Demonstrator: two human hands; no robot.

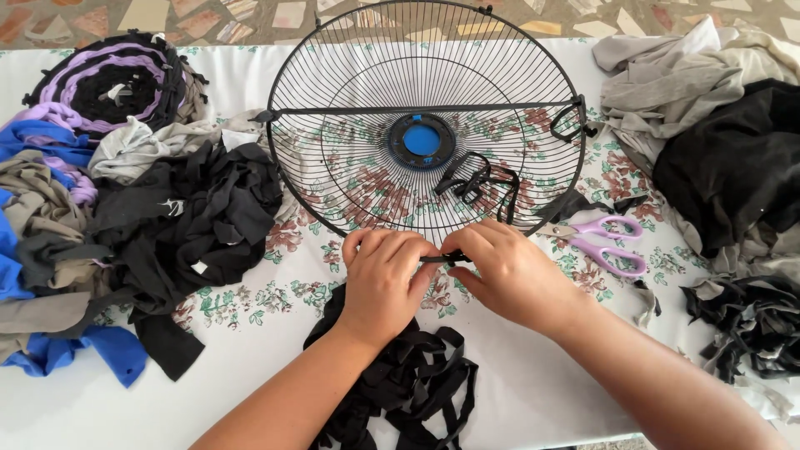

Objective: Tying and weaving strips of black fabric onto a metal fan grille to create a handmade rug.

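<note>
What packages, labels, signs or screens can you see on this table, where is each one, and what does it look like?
No packages, signs or screens in view.
Small white garment tag: on the black fabric pile left of the wire fan guard; roughly square, too small to tell any print.

Fan guard (pixel 350 92): thin black wire, prob. coated metal, slight sheen; hub ring (pixel 421 140) blue plastic, smooth. Black strip (pixel 439 258) pinched betw. both hands' fingers (pixel 417 254): soft matt knit cloth. Strip pile (pixel 408 375): same. Scissors (pixel 604 242): glossy lilac plastic handles, shiny metal blades. Bench cover (pixel 250 333): white floral-print cloth, smooth, matt.
</note>
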